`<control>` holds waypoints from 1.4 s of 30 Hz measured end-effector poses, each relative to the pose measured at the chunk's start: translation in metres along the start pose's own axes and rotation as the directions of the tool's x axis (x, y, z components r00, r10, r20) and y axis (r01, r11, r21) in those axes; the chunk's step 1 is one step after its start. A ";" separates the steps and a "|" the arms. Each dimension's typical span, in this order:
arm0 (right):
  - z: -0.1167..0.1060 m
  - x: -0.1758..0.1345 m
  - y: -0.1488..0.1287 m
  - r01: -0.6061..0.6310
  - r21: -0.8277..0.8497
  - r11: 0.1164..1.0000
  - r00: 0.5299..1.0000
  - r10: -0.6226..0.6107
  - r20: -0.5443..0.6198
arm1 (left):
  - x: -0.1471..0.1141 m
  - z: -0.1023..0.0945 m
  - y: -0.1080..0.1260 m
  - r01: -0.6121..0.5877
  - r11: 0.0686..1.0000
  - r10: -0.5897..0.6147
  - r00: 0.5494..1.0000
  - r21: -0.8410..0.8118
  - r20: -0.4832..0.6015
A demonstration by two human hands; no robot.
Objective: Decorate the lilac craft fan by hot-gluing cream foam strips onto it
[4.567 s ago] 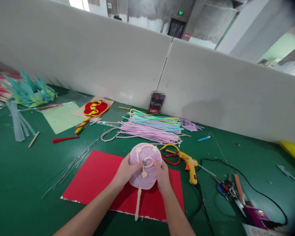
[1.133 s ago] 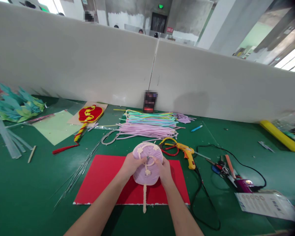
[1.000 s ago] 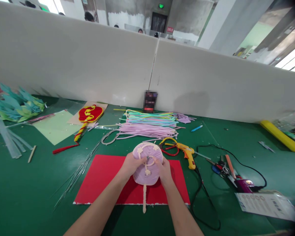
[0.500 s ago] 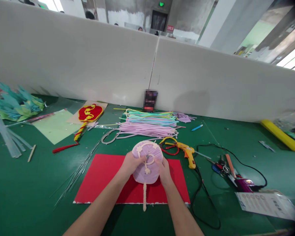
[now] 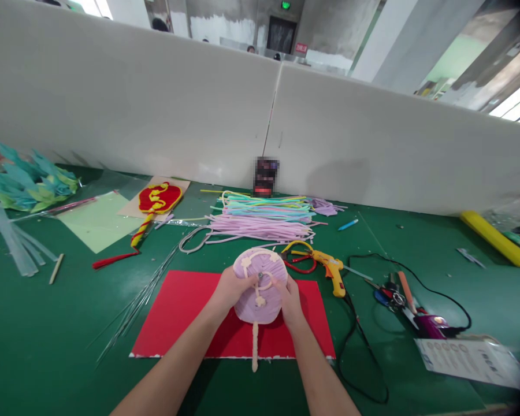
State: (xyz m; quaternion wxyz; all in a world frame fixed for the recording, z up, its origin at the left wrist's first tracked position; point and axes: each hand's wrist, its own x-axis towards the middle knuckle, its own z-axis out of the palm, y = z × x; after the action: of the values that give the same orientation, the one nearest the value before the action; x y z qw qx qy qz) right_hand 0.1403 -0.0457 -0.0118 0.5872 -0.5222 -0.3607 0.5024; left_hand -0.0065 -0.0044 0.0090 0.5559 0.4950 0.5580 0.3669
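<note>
A round purple fan (image 5: 248, 306) made of pipe cleaners, with cream edging, cream flowers and a cream handle pointing toward me, is held over a red board (image 5: 177, 323). My left hand (image 5: 231, 287) grips its left side, the thumb lying across the face by a small dark bead-like spot near the centre. On the right side, my right hand (image 5: 289, 297) holds the rim with its thumb on the face. The fingers of both hands are mostly hidden behind the fan.
Bundled pipe cleaners (image 5: 264, 219) lie beyond the board. Right of it are red-handled pliers (image 5: 301, 266), a yellow glue gun (image 5: 331, 268) with a black cord, and several tools. A red-and-yellow fan (image 5: 159, 199) and thin wires (image 5: 143, 303) lie left. A white partition (image 5: 156, 110) stands behind.
Almost nothing differs. Both hands keep the same hold on the purple fan, and the view has shifted only very slightly.
</note>
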 end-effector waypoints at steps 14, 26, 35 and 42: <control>-0.005 0.001 0.006 -0.053 -0.042 0.998 0.992 0.048 -0.117 | -0.005 0.002 0.005 0.024 0.998 -0.019 0.996 -0.053 0.089; -0.002 0.003 0.005 -0.060 -0.050 0.997 0.977 0.048 -0.207 | 0.000 0.007 -0.002 0.060 0.982 -0.052 0.997 -0.182 0.051; -0.001 0.006 0.001 -0.049 -0.055 0.997 0.968 0.034 -0.250 | -0.005 0.010 0.006 -0.066 0.994 0.069 0.997 -0.090 0.026; -0.003 0.006 0.006 -0.034 -0.054 0.998 0.978 0.022 -0.207 | -0.007 0.008 0.010 -0.045 0.998 0.045 0.999 -0.034 0.004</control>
State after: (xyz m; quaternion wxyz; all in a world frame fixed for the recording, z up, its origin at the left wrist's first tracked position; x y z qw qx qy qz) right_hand 0.1431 -0.0406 -0.0188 0.5991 -0.5931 -0.3047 0.4433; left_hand 0.0022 -0.0104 0.0195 0.5571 0.4987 0.5393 0.3874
